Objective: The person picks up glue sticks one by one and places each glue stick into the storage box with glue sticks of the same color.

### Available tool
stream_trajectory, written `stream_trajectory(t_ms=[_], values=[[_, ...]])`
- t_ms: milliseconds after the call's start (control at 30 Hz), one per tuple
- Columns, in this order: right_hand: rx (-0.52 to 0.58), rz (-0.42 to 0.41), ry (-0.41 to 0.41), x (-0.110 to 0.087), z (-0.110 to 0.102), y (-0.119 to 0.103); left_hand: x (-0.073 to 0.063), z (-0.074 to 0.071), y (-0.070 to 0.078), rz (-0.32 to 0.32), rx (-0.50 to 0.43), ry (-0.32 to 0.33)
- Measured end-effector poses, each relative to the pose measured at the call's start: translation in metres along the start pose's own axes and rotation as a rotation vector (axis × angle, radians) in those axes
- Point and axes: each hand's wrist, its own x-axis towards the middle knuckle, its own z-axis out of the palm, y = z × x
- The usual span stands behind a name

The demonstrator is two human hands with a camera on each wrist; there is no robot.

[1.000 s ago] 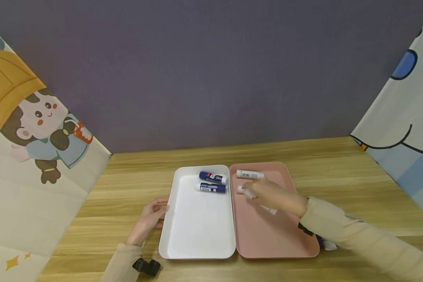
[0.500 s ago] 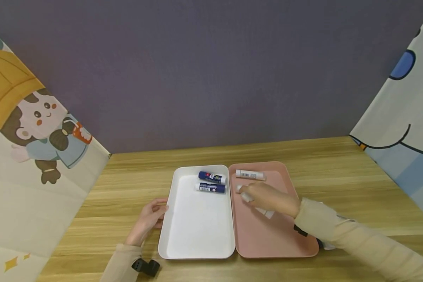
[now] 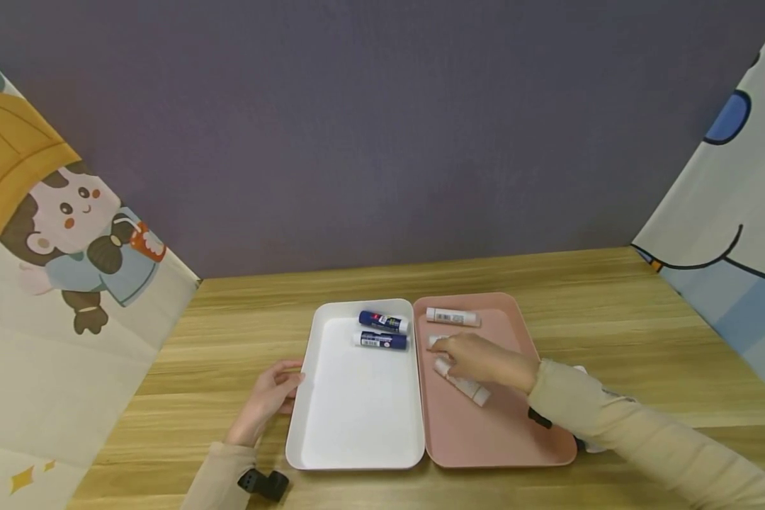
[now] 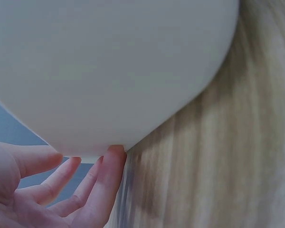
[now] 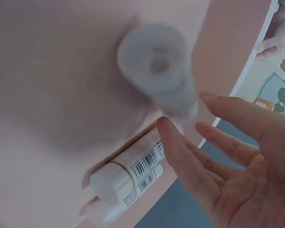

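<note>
In the pink tray, my right hand is over a white glue stick that lies slanted. The right wrist view shows that glue stick's round end near the lens, with thumb and fingers spread around its far end. Two more white glue sticks lie beyond it: the middle one, partly covered by my hand in the head view, and the far one. My left hand touches the left side of the white tray, its fingertips against the outer wall in the left wrist view.
Two blue-and-white glue sticks, the upper one and the lower one, lie at the far right of the white tray. The trays stand side by side on a wooden table. A grey wall rises behind.
My right hand has eased off the slanted white glue stick, which shows more fully and lies slightly nearer the tray's front. The left hand stays against the white tray.
</note>
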Motion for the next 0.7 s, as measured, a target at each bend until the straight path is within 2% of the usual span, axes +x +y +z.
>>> stream_trajectory(t_ms=[133,433,567,700], values=[[-0.038,0.004,0.018,0.001,0.001,0.002,0.0,0.001,0.001,-0.005,0.006,0.01],[-0.062,0.094,0.035,-0.004,-0.003,-0.002,-0.002,0.002,0.001,-0.002,0.008,0.013],[-0.065,0.098,0.051,-0.01,-0.007,-0.003,-0.002,0.002,0.001,-0.005,0.011,0.018],[-0.104,0.063,0.081,-0.017,-0.01,-0.002,-0.002,0.002,0.0,0.004,0.009,0.02]])
